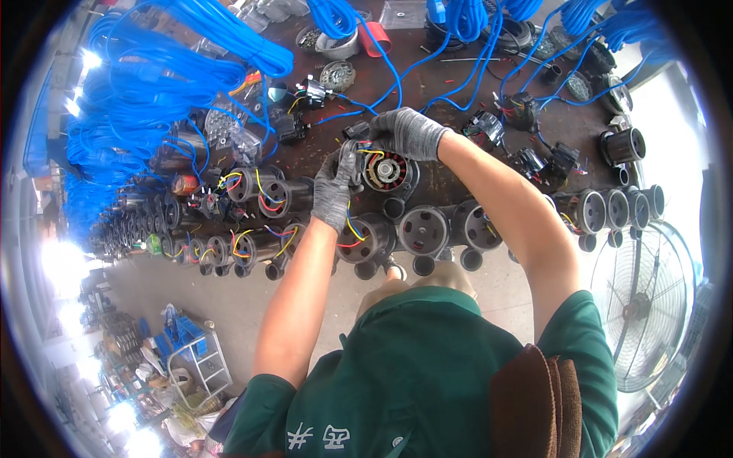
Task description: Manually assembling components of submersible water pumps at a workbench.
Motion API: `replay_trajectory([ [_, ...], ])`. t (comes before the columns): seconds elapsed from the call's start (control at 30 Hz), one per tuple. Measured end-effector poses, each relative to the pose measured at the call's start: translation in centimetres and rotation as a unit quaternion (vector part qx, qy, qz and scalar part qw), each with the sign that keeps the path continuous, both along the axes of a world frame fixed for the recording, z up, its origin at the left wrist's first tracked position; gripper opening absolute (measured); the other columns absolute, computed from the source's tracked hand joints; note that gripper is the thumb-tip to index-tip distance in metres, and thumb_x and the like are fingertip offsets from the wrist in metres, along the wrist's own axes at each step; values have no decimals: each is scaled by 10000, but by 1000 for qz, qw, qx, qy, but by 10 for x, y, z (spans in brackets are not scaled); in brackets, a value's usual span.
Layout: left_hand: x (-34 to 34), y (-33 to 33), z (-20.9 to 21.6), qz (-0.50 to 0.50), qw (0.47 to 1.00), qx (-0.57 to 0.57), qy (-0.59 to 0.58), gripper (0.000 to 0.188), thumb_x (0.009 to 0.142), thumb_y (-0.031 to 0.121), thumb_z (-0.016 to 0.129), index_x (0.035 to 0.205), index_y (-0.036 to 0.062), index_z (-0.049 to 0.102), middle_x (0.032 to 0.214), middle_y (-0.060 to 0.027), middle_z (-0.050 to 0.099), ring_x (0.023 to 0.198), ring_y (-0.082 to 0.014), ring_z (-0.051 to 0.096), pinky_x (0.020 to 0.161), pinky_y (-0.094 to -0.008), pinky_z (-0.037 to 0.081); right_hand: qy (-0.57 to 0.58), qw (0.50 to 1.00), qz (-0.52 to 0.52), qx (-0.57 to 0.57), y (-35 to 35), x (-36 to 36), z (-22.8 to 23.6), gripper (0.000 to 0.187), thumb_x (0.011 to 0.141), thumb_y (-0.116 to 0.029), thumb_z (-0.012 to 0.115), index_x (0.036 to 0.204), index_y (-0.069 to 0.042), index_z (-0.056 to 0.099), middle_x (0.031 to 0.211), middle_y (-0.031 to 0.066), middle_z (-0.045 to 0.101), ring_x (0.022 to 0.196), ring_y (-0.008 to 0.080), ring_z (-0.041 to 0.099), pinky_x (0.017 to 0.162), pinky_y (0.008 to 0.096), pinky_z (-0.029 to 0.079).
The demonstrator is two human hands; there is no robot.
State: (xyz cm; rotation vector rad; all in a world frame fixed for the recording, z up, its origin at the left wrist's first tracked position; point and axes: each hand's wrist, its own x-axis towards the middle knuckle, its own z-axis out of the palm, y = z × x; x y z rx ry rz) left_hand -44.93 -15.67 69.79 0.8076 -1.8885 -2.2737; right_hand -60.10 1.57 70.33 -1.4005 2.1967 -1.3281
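Note:
My left hand (334, 189), in a grey knit glove, is closed with its fingertips pinching coloured wires (371, 150). From the right, my right hand (407, 133), gloved the same way, meets it with bent fingers closed on the same bundle. Just below the fingers, a black motor housing (411, 183) lies with its open end showing a round core with red windings (387, 172). The exact wire ends are hidden by the gloves. Near my left wrist, yellow, red and blue leads (353, 229) hang from another black housing (368, 243).
Black cylindrical housings (424, 231) line the bench's near edge. Coiled blue cables (229, 38) hang at the left and along the back. Small black switch assemblies (489, 128) lie on the dark bench. A large fan (637, 305) stands at the right, a step ladder (205, 366) behind left.

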Motion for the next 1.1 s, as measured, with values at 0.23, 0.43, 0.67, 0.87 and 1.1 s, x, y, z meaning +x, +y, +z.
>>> replay_trajectory([
  [0.23, -1, -2, 1, -4, 1000, 10, -7, 368, 956, 334, 748, 1230, 102, 664, 906, 67, 675, 683, -15, 581, 560, -189, 501, -28, 988, 24, 148, -3, 1, 14, 180, 846, -103, 760, 1007, -35, 715, 948, 172, 719, 898, 325, 696, 835, 380, 554],
  [0.43, 0, -13, -9, -78, 993, -81, 38, 470, 935, 320, 773, 1333, 119, 627, 1011, 21, 676, 778, -39, 612, 615, -215, 532, -69, 997, 8, 39, -11, 6, -8, 196, 851, -84, 771, 1034, -38, 721, 962, 154, 729, 893, 276, 702, 852, 375, 555],
  [0.67, 0, -17, 1, -160, 927, -313, 129, 703, 849, 206, 854, 1431, 45, 494, 1206, -43, 636, 1034, -146, 619, 903, -316, 547, -517, 851, -7, -88, -15, 7, -13, 106, 937, 18, 635, 1026, -34, 660, 954, 38, 661, 869, 138, 650, 808, 302, 562],
  [0.87, -11, -5, 19, -199, 904, -374, 55, 754, 736, 251, 938, 1322, 18, 526, 1182, -95, 651, 1092, -170, 622, 987, -350, 519, -706, 682, -102, -160, -9, 9, -20, 90, 911, -17, 657, 994, -48, 640, 903, 68, 657, 858, 168, 652, 776, 314, 561],
  [1.1, -20, 18, 39, -209, 855, -468, -85, 822, 633, 391, 951, 1263, 33, 563, 1280, -200, 605, 1167, -358, 623, 1012, -437, 511, 16, 990, -118, 79, 8, 34, 6, 243, 828, -27, 700, 1065, -11, 648, 963, 192, 687, 911, 346, 688, 818, 424, 549],
])
